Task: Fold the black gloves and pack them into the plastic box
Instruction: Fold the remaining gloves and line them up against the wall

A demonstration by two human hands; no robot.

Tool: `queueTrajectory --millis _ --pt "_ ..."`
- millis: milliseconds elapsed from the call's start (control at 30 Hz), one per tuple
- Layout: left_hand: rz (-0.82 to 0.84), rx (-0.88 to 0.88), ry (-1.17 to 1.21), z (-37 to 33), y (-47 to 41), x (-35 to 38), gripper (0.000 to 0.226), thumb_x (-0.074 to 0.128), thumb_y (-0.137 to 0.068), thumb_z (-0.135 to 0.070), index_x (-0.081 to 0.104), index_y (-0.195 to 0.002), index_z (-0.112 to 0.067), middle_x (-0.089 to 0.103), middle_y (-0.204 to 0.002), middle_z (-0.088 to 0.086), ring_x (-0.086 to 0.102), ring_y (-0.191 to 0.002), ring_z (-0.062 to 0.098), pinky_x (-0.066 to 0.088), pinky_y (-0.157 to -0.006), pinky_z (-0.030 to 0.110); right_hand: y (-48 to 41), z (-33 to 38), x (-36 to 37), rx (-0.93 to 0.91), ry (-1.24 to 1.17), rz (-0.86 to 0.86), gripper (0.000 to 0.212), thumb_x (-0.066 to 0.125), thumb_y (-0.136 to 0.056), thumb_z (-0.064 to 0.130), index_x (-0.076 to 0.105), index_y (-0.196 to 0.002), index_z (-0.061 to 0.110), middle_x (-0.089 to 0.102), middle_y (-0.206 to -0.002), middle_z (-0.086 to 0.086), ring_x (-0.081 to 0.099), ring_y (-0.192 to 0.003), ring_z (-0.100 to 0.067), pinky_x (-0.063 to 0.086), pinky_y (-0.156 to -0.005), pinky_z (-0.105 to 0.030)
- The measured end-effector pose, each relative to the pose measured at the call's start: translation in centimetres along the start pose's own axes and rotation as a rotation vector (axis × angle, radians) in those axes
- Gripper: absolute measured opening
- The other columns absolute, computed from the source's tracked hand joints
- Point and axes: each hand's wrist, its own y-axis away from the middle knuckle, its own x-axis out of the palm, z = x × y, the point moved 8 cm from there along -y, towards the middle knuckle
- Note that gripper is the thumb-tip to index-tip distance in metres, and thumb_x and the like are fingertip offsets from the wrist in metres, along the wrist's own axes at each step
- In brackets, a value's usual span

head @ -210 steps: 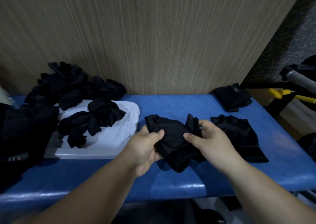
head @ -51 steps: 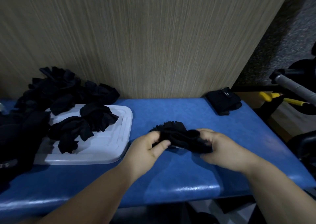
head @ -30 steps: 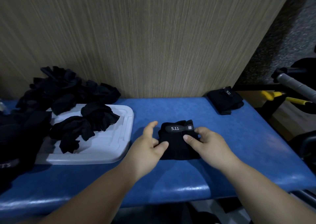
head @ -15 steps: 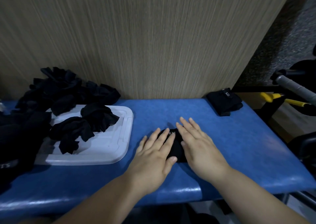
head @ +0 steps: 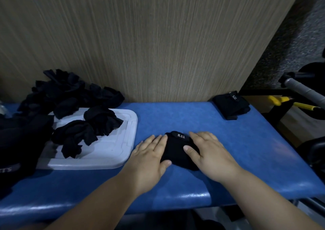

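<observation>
A moment ago 2 palms covered the folded gloves (head: 177,149). Now the left hand (head: 149,156) and right hand (head: 212,153) have slid aside, fingers straight, gripping nothing. The bundle sits near the bench's (head: 237,141) front edge, pressed and ready for the plastic box (head: 112,152).

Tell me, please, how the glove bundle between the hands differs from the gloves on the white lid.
The glove bundle is folded compact; the gloves on the white lid are crumpled. The bundle lies on the blue bench, touched by left hand and right hand; the lid's gloves lie untouched. Both are black.
</observation>
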Motion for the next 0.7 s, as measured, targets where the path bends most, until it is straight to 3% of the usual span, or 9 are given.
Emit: queueTrajectory --millis 133,233,333,467,600,700 --pt "-0.246 -0.105 0.121 1.4 0.1 -2.2 0.058 0.042 -0.099 -0.035 0.02 -0.151 -0.02 0.031 -0.15 -0.006 0.022 -0.138 0.015 0.017 -0.114 0.024 0.3 -0.6 -1.6 0.094 -0.015 -0.063 0.049 0.043 -0.094 0.055 0.057 -0.125 0.02 0.06 -0.117 -0.001 0.046 -0.12 -0.022 0.039 -0.099 -0.032" --pt "-0.337 -0.164 0.215 1.4 0.4 -3.3 0.034 0.045 -0.097 -0.035 0.045 -0.128 -0.021 0.057 -0.112 -0.004 0.047 -0.11 0.017 0.038 -0.098 0.029 0.8 -0.7 -1.7 0.146 -0.081 -0.038 0.045 0.05 -0.09 0.057 0.058 -0.119 0.023 0.066 -0.108 0.004 0.057 -0.107 -0.019 0.045 -0.085 -0.029" --pt "-0.231 -0.226 0.31 1.1 0.4 -2.8 0.024 0.035 -0.098 -0.045 0.046 -0.106 -0.025 0.06 -0.087 -0.007 0.057 -0.086 0.015 0.047 -0.078 0.033 0.8 -1.0 -0.9 0.171 -0.186 0.006 0.041 0.053 -0.084 0.063 0.06 -0.107 0.031 0.07 -0.085 0.012 0.063 -0.088 -0.01 0.052 -0.077 -0.032" --pt "-0.155 -0.269 0.507 0.9 0.5 -2.4 0.042 0.046 -0.094 -0.051 0.038 -0.127 -0.027 0.059 -0.077 -0.01 0.059 -0.077 0.005 0.045 -0.067 0.021 0.9 -1.3 -0.3 0.201 -0.294 0.018 0.033 0.058 -0.081 0.063 0.061 -0.094 0.033 0.071 -0.074 0.013 0.064 -0.076 -0.004 0.054 -0.072 -0.033" --pt "-0.127 -0.318 0.784 1.1 0.3 -2.0 0.06 0.063 -0.09 -0.037 0.032 -0.141 -0.028 0.065 -0.088 -0.017 0.059 -0.081 -0.007 0.041 -0.061 0.004 0.9 -1.5 0.3 0.229 -0.399 0.042 0.037 0.058 -0.078 0.065 0.062 -0.097 0.033 0.071 -0.081 0.011 0.066 -0.081 -0.005 0.054 -0.076 -0.034" --pt "-0.137 -0.353 1.088 1.0 0.3 -1.5 0.06 0.067 -0.089 -0.024 0.036 -0.139 -0.026 0.072 -0.097 -0.01 0.067 -0.088 0.001 0.047 -0.072 0.01 0.8 -1.5 0.2 0.235 -0.475 0.033 0.04 0.055 -0.08 0.067 0.062 -0.101 0.033 0.069 -0.084 0.014 0.064 -0.082 -0.003 0.052 -0.075 -0.027"
